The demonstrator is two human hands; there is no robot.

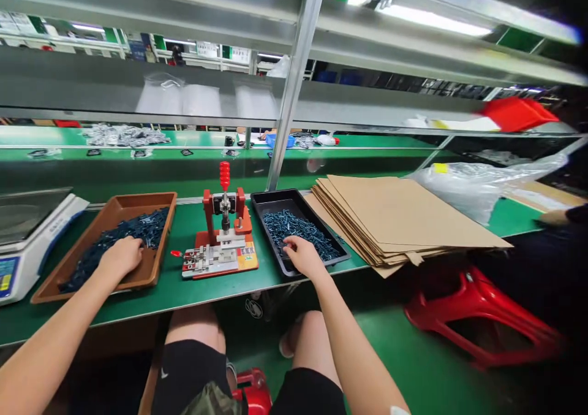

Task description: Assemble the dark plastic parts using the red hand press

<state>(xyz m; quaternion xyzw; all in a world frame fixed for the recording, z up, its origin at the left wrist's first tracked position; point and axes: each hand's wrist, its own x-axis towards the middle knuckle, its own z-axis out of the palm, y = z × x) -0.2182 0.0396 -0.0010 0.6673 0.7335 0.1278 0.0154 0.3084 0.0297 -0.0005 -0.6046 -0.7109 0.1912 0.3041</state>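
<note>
- Left hand [122, 258], lower left of the frame: palm down, fingers loosely spread and half curled, resting on the parts; cannot tell if it has hold of any.
- Right hand [305, 257], lower middle: fingers curled downward, fingertips in among the parts; too hidden to tell if anything is pinched.
- Dark blue small parts [142, 228] heaped in a shallow brown plastic tray [138, 199], directly under and just ahead of the left hand; exact kind too small to tell.
- Dark blue small parts [298, 234] also heaped in a black rectangular plastic tray [271, 195], directly under and just ahead of the right hand.
- Red metal hand press [224, 231] with a red upright handle, on the bench between the two trays, touched by neither hand.
- White digital scale [27, 243] at the left edge, just beside the brown tray.
- Stack of flat tan cardboard sheets [404, 219] right of the black tray, overlapping its far corner area.
- Clear plastic bag [478, 188] behind the cardboard, right side.
- Green bench top [165, 298] under all of this.
- Red plastic stool [482, 320] tipped over on the green floor, lower right.
- Another person's hand [554, 217] at the right edge, well apart from both hands.
</note>
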